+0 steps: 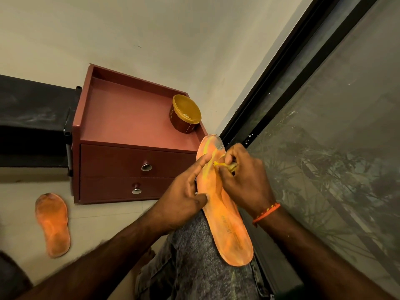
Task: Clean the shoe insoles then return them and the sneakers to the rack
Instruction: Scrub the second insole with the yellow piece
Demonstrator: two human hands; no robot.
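Note:
An orange insole [227, 217] rests lengthwise on my knee, toe end pointing away. My left hand [184, 198] grips its left edge, thumb and fingers pressed on the surface. My right hand [244, 178] is closed around a small yellow cloth [225, 165] and presses it onto the insole's front half. A second orange insole [53, 224], dirty and greyish, lies flat on the floor at the left. No sneakers are in view.
A reddish-brown two-drawer cabinet [134, 161] stands ahead, with an open yellow tub [186, 113] on its top right corner. A black rack [32, 120] is at the left. A dark-framed window [324, 126] runs along the right. My leg in grey jeans [194, 256] is below.

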